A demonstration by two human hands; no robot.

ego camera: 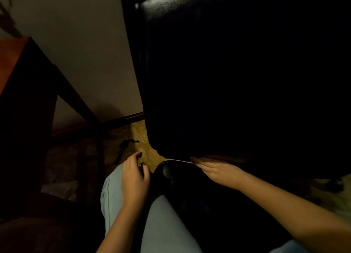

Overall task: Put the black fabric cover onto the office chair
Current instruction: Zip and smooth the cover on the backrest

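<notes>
**Right fingertips under the backrest's lower edge**

The right hand's [218,172] fingers [205,168] lie close together, with their tips hidden under the lower edge of the office chair [228,72] backrest. I cannot tell whether they are pinching anything. The left hand [133,178] hovers with loosely curled fingers just beside the seat [180,178]. In the dark, the black fabric cover cannot be told from the chair.
</notes>
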